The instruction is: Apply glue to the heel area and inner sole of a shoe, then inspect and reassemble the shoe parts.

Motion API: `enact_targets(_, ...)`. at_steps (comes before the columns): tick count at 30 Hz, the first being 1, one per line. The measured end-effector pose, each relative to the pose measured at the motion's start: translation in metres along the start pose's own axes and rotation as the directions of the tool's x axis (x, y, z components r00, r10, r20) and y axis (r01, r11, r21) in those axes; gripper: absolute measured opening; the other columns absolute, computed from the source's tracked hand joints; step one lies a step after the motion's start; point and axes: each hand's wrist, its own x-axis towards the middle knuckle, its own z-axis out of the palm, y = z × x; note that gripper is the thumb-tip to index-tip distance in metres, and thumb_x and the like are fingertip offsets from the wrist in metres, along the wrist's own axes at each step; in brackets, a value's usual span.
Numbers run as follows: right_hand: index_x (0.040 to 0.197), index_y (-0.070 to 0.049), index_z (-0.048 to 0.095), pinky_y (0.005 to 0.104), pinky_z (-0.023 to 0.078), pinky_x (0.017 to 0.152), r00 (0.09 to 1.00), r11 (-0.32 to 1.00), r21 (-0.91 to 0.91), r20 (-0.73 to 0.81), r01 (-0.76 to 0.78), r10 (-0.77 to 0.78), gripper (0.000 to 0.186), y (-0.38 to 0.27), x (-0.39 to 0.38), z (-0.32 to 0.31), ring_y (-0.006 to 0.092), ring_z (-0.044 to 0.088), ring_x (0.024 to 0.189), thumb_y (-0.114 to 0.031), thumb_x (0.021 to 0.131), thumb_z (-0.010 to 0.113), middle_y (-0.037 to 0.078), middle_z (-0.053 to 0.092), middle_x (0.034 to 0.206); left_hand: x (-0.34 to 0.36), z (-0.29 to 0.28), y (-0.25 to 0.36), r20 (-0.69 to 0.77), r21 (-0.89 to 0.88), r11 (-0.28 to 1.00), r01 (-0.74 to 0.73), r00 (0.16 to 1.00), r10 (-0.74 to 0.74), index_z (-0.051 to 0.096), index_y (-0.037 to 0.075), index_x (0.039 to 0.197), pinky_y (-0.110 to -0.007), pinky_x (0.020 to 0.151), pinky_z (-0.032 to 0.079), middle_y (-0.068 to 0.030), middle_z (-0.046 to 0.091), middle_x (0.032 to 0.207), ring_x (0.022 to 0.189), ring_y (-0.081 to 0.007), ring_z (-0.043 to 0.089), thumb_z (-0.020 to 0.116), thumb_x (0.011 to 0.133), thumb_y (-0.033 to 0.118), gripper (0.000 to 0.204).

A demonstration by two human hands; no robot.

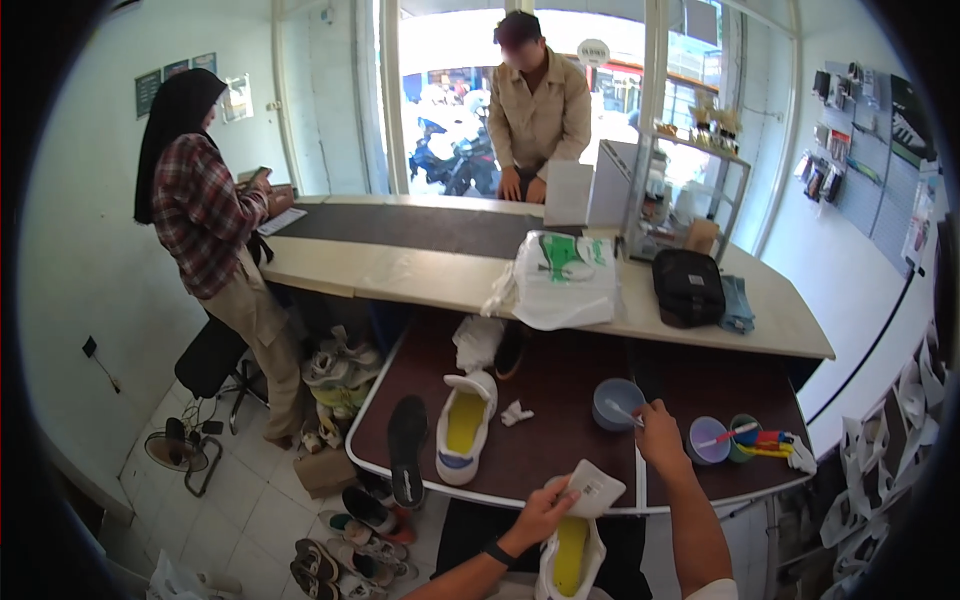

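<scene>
My left hand (543, 508) is closed on the broad white tongue of a white shoe (592, 570). The shoe's inside shows yellow, and its lower end runs out of the picture. My right hand (663, 436) grips a slim pale-handled tool (627, 413), its end down in a blue-grey bowl (613, 392); what kind of tool it is, I cannot make out. Left of the bowl, the matching white shoe (465, 432) rests on the dark red table (560, 350), yellow inside too. A black insole (407, 450) lies beside it, and a crumpled white scrap (516, 413) on its other side.
Right of my right hand stand a purple cup (708, 440) and a green cup (742, 450) with coloured handles. Beyond the table runs a counter (390, 265) with a plastic bag (566, 280) and black pouch (688, 287). Two people stand there. Several shoes (350, 560) crowd the floor.
</scene>
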Motion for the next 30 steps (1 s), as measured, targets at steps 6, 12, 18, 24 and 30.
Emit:
enact_targets(6, 0.101, -0.010, 0.065, 0.0448, 0.053, 0.079, 0.990, 0.945, -0.318, 0.140, 0.071, -0.027, 0.029, -0.005, 0.039, 0.016, 0.0360, 0.065, 0.093, -0.002, 0.073, 0.065, 0.016, 0.062, 0.104, -0.003, -0.003, -0.004, 0.009, 0.002, 0.999, 0.041, 0.999, -0.041, 0.050, -0.002, 0.132, -0.025, 0.084, 0.046, -0.0037, 0.062, 0.110, 0.099, -0.0078, 0.055, 0.054, 0.099, 0.018, 0.039)
enact_targets(12, 0.101, -0.012, 0.067, 0.0447, 0.052, 0.082, 0.979, 0.931, -0.337, 0.190, 0.138, -0.076, 0.031, 0.001, 0.034, 0.025, 0.0363, 0.065, 0.094, -0.003, 0.072, 0.064, 0.014, 0.064, 0.101, -0.001, -0.003, -0.010, 0.018, -0.025, 0.998, -0.051, 0.999, 0.051, 0.049, 0.001, 0.137, -0.027, 0.077, 0.049, -0.0089, 0.066, 0.105, 0.090, -0.0101, 0.060, 0.055, 0.099, 0.023, 0.044)
enact_targets(18, 0.098, -0.010, 0.065, 0.0436, 0.051, 0.082, 0.980, 0.922, -0.343, 0.141, 0.181, -0.140, 0.030, -0.029, 0.035, 0.014, 0.0338, 0.060, 0.099, -0.006, 0.068, 0.069, 0.013, 0.062, 0.096, -0.003, -0.003, -0.015, -0.003, 0.062, 0.988, -0.142, 0.990, 0.142, 0.048, 0.008, 0.139, -0.030, 0.076, 0.049, -0.0142, 0.068, 0.098, 0.085, -0.0167, 0.065, 0.053, 0.098, 0.023, 0.044)
enact_targets(24, 0.104, -0.010, 0.065, 0.0426, 0.049, 0.085, 0.897, 0.906, 0.018, 0.135, 0.423, -0.421, 0.032, -0.082, 0.053, 0.020, 0.0324, 0.058, 0.099, -0.009, 0.072, 0.071, 0.012, 0.062, 0.103, -0.006, -0.005, -0.008, 0.024, 0.056, 0.992, -0.110, 0.994, 0.109, 0.047, 0.009, 0.140, -0.031, 0.076, 0.049, -0.0161, 0.068, 0.097, 0.084, -0.0196, 0.066, 0.052, 0.098, 0.022, 0.044)
enact_targets(30, 0.115, -0.011, 0.062, 0.0401, 0.046, 0.095, 0.690, 0.794, 0.272, 0.395, 0.543, -0.607, 0.038, -0.103, 0.069, 0.069, 0.0324, 0.056, 0.111, -0.010, 0.078, 0.070, 0.010, 0.061, 0.116, -0.010, -0.006, 0.002, 0.004, -0.061, 0.987, -0.150, 0.989, 0.150, 0.049, 0.002, 0.137, -0.029, 0.081, 0.048, -0.0120, 0.065, 0.103, 0.091, -0.0144, 0.061, 0.053, 0.098, 0.016, 0.041)
